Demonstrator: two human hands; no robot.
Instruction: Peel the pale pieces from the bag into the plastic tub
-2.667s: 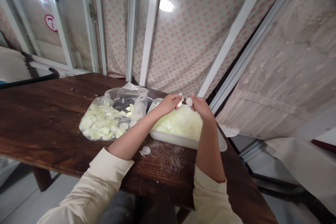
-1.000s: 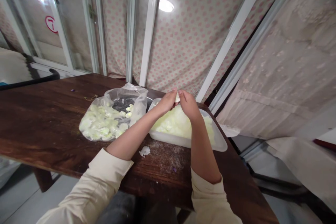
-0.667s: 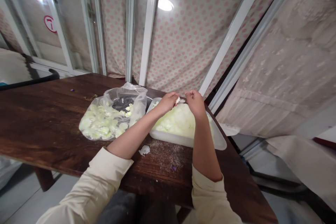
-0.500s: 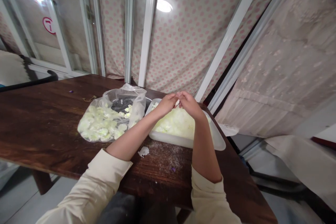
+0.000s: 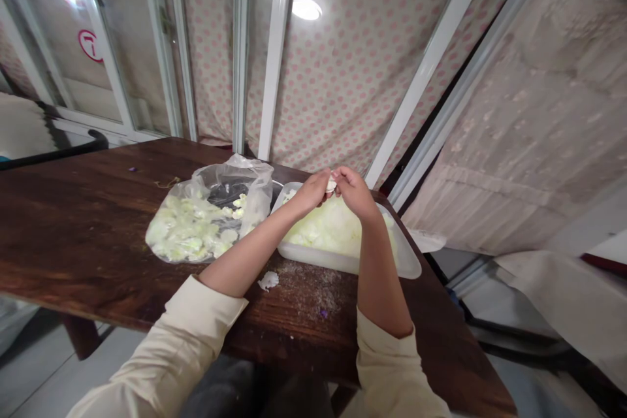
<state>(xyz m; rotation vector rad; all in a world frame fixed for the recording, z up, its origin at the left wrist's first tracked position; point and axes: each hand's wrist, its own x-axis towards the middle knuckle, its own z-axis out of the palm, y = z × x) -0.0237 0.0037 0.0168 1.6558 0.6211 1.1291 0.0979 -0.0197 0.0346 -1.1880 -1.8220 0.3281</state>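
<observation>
Above a white plastic tray [image 5: 318, 260], my left hand [image 5: 313, 192] and my right hand [image 5: 354, 192] meet with fingers closed. Pinched between them is a small white petal-like piece [image 5: 331, 185], partly covered by the fingers. A pile of pale yellow-green, fluffy-looking pieces [image 5: 326, 230] lies in the tray under my hands. To the left of the tray, a clear plastic bag [image 5: 255, 176] holds many pale yellow-green flower-like pieces [image 5: 191, 228]. Its mouth gapes toward a dark, shiny round surface, partly hidden by the bag.
The dark wooden table [image 5: 88, 222] carries everything. A loose white scrap [image 5: 268, 281] lies before the tray, near scattered pale specks and a purple bit [image 5: 323, 314]. Behind stand framed glass panels and a pink-dotted curtain [image 5: 337, 78]. At right hangs a pale curtain [image 5: 519, 144].
My fingers have shifted slightly apart around the white piece, and more of it shows now. My forearms, the bag and the tray stay nearly where they were.
</observation>
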